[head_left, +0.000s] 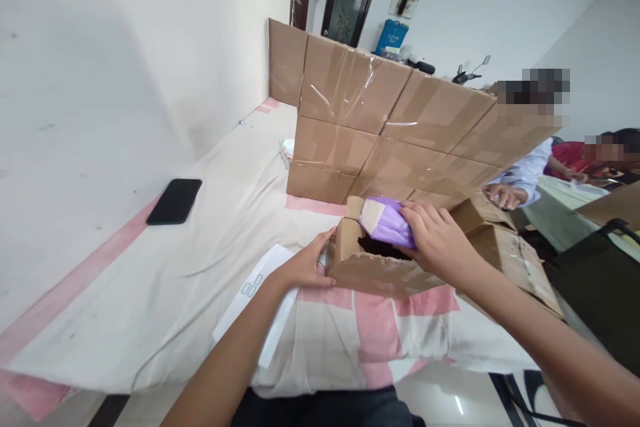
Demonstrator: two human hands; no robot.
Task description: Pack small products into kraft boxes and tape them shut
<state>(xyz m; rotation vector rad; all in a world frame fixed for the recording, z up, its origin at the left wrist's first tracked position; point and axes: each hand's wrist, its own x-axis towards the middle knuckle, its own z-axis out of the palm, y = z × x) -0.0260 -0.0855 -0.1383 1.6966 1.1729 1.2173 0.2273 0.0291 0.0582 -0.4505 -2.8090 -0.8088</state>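
In the head view, the purple packet [389,223] is at the mouth of the open cardboard box [377,273], a little tilted above the dark opening; whether its lower side touches the rim, I cannot tell. Its wrapping looks thin and shiny, so I judge that it is light, soft and perhaps somewhat slippery, and not easily broken. A strong squeeze would probably dent it. The good place to hold seems to be across its body, with the thumb opposite to the fingers, and not by the loose film only.

The right hand [434,232] has its fingers closed on the right end of the packet, the fingertips over the upper side and the thumb lower, near the opening. The left hand [306,268] has its thumb and fingers wide apart along the left end of the box; they appear to touch the cardboard, but I see no firm pinch.

The box stands on the cloth-covered counter [165,307]. Its walls look fairly stiff, though the front edge is ragged and would likely bend under pressure. A white item [263,265] lies beside it, partly under the left forearm.
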